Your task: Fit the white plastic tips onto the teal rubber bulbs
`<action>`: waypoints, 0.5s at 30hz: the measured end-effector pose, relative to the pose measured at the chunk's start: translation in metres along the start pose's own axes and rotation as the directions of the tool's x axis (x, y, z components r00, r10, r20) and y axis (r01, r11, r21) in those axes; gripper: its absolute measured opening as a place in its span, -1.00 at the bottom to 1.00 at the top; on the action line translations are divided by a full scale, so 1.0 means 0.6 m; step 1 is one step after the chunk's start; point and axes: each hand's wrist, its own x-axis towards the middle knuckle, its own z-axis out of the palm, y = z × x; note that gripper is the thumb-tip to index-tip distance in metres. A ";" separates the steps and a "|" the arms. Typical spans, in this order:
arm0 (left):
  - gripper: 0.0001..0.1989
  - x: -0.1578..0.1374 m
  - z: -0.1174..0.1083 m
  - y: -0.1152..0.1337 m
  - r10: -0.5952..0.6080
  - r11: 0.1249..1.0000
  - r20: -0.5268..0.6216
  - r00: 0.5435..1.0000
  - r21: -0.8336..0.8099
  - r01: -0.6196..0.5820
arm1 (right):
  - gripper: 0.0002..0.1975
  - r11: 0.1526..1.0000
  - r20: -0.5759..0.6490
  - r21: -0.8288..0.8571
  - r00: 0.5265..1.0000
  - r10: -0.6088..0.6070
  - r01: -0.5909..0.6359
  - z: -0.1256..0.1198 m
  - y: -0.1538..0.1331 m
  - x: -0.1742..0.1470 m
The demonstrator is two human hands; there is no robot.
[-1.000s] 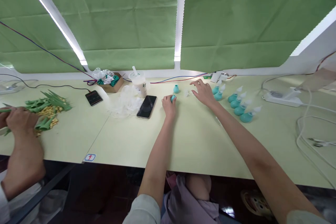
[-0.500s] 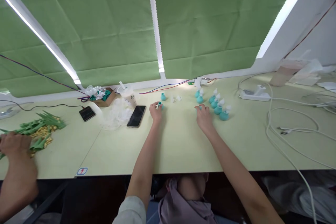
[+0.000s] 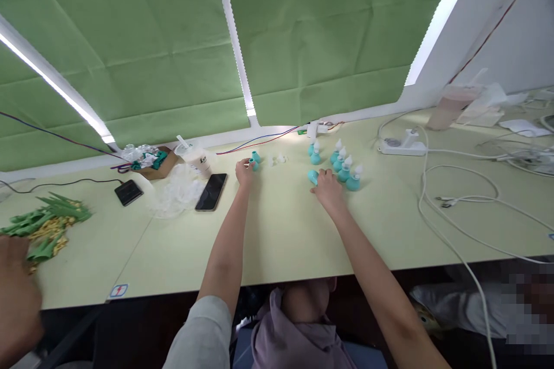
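Note:
My left hand (image 3: 244, 173) is closed at the side of a small teal bottle-shaped piece (image 3: 253, 165) with an open neck, its fingertips gripping it. Just behind stands a similar open teal piece (image 3: 256, 155). My right hand (image 3: 329, 189) pinches another round teal piece (image 3: 312, 176), which lies tilted towards the left; the fingers partly cover it. Beyond and to the right of that hand stand several teal pieces with white pointed tops (image 3: 344, 172). Small whitish translucent parts (image 3: 277, 159) lie between the two groups.
On the left are a phone (image 3: 211, 192), crumpled clear plastic (image 3: 175, 193), a drink cup (image 3: 197, 160) and a cardboard box (image 3: 160, 168). Another person's hand (image 3: 15, 253) is by green and yellow pieces (image 3: 54, 225). White cables (image 3: 459, 199) and a power strip (image 3: 402, 149) occupy the right.
The view has shifted, sliding the scene left. My left hand's teal piece is now nearer the other open one. In my right hand the teal piece has come into clearer sight, tilted leftwards.

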 end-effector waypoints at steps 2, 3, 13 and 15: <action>-0.79 0.000 0.002 -0.001 0.006 1.000 -0.005 1.000 -0.004 -0.006 | -0.73 0.999 0.072 -0.041 0.997 0.009 -0.006 -0.004 0.002 -0.001; -0.79 0.001 0.002 -0.001 0.009 1.000 -0.006 1.000 -0.005 -0.009 | -0.79 0.998 0.098 -0.058 0.995 0.008 -0.002 -0.004 0.003 -0.001; -0.61 -0.002 0.004 -0.003 0.061 0.998 -0.031 0.998 0.017 -0.061 | -0.77 0.998 -0.006 0.062 1.000 -0.023 0.023 -0.017 0.001 0.004; -0.53 -0.027 -0.006 0.015 0.186 0.980 -0.136 0.973 0.093 -0.175 | -0.77 0.973 -0.011 0.220 0.997 -0.075 0.075 -0.020 -0.004 0.009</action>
